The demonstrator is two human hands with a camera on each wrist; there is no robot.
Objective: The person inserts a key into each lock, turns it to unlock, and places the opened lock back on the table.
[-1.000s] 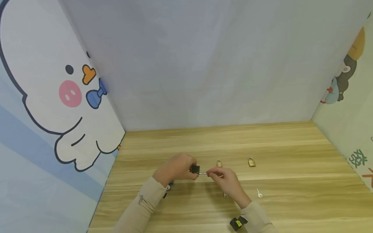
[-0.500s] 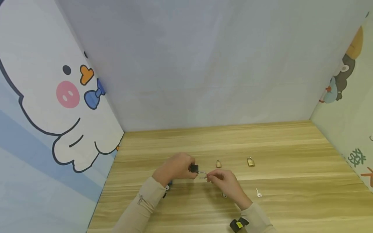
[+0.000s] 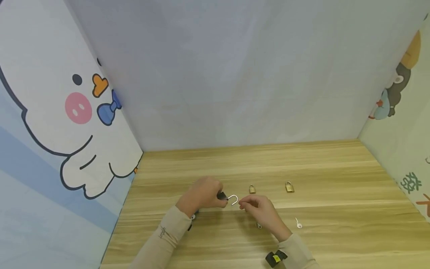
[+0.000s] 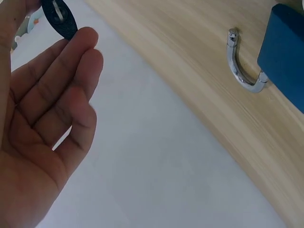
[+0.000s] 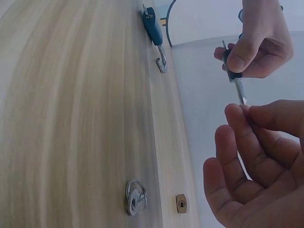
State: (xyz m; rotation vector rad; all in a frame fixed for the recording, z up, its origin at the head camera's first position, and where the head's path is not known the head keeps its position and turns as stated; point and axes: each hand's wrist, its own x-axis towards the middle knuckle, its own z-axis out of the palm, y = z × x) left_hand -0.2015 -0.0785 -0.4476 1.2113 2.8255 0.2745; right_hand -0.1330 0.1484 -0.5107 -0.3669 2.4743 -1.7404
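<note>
My left hand (image 3: pixel 205 192) grips a black padlock (image 3: pixel 221 195) above the table. Its silver shackle (image 3: pixel 234 199) stands open, pointing to the right. In the right wrist view, a thin silver piece sticks out of the padlock's other end. My right hand (image 3: pixel 262 213) is just right of the shackle, thumb and forefinger tips together; the head view shows a narrow gap between them and the shackle. A blue padlock (image 4: pixel 285 57) with an open shackle lies on the table, mostly hidden behind my left wrist in the head view.
Farther back stand a small brass padlock (image 3: pixel 252 189) and a larger brass padlock (image 3: pixel 289 187). A silver key (image 3: pixel 299 223) lies on the wooden table (image 3: pixel 336 179) to the right. A ring with keys (image 5: pixel 137 197) lies beneath my right hand. Printed cloth walls enclose the table.
The black padlock's shackle has swung out of line with the body, and the padlock has tilted in my left hand. My right fingertips have let go of the shackle.
</note>
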